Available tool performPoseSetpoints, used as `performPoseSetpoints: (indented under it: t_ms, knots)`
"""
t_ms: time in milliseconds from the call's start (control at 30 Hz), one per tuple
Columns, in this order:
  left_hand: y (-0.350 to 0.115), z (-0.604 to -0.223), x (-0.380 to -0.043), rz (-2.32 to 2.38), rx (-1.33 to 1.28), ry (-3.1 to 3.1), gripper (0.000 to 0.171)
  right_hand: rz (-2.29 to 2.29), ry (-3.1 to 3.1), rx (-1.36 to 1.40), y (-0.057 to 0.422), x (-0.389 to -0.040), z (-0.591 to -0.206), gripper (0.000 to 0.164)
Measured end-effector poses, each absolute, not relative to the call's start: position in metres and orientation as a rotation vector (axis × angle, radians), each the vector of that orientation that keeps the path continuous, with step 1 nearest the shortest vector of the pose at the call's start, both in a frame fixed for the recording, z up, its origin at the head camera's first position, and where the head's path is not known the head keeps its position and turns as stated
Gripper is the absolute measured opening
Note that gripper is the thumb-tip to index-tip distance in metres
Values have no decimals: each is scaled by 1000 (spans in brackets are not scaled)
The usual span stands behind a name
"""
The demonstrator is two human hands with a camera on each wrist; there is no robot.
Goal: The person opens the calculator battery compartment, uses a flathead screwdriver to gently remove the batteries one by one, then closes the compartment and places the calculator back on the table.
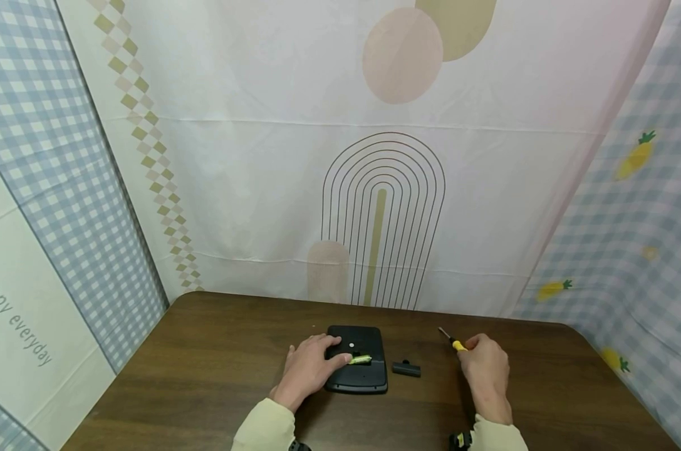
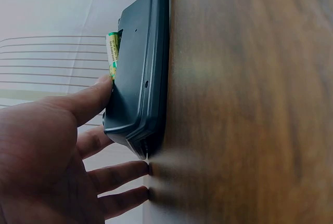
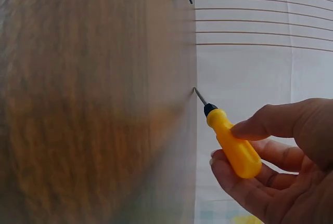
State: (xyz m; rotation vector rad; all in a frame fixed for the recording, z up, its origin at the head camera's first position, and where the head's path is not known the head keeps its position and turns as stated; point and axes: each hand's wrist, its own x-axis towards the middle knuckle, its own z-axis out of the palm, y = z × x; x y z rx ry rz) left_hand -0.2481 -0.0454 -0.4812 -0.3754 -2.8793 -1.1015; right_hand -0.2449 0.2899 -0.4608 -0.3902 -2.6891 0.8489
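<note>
A flat black device lies on the table with an open battery compartment facing up. In it sits a green and yellow battery, slightly tilted up in the left wrist view. My left hand rests at the device's left side, its thumb touching near the battery's end and its fingers fairly straight. With thumb and fingers, my right hand grips a screwdriver by its yellow handle. The screwdriver's metal tip points away to the left, at or just above the table.
A small black battery cover lies on the brown wooden table, between the device and the right hand. Behind the table's far edge hangs a white patterned cloth. Checked cloths hang at both sides.
</note>
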Motion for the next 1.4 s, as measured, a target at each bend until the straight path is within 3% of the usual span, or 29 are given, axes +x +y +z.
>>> performPoseSetpoints:
  t_ms: [1400]
  knots:
    - [-46, -480, -248, -1117, -378, -2879, 52, 895, -2936, -398, 288, -245, -460, 29]
